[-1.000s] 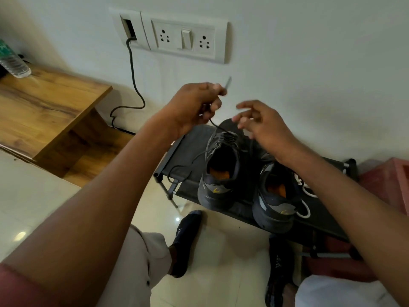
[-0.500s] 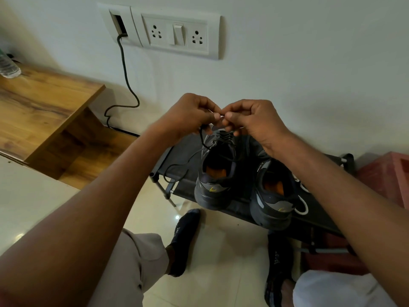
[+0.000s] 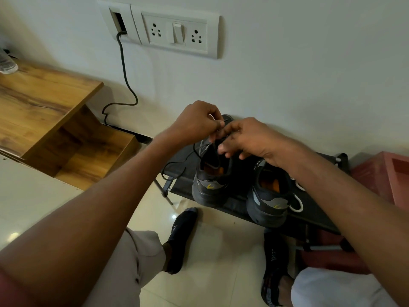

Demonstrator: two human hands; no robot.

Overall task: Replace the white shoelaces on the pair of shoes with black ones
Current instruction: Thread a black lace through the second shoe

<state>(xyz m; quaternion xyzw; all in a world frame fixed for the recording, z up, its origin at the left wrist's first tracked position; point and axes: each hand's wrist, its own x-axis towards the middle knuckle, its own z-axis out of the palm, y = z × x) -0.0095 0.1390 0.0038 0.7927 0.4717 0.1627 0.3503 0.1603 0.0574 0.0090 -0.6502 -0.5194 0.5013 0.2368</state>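
Note:
Two dark grey shoes stand heel-toward-me on a low black rack (image 3: 314, 218). Over the left shoe (image 3: 210, 185) my left hand (image 3: 194, 122) pinches the end of a black lace (image 3: 177, 167), which loops down onto the rack to the shoe's left. My right hand (image 3: 247, 138) meets it above the shoe's tongue, its fingers curled round the same lace near the eyelets. The exact eyelet is hidden by my fingers. The right shoe (image 3: 267, 200) stands beside it. A white lace (image 3: 297, 202) lies on the rack by its right side.
A white wall with a socket panel (image 3: 177, 32) and a hanging black cable (image 3: 124, 69) is behind the rack. A wooden shelf unit (image 3: 44, 111) stands at left, a red crate (image 3: 385, 173) at right. My socked feet (image 3: 181, 235) rest on the pale tiled floor.
My left hand came down from its raised pull with the lace end. My right hand moved in from open and apart to meet it, and both now work at the left shoe's top.

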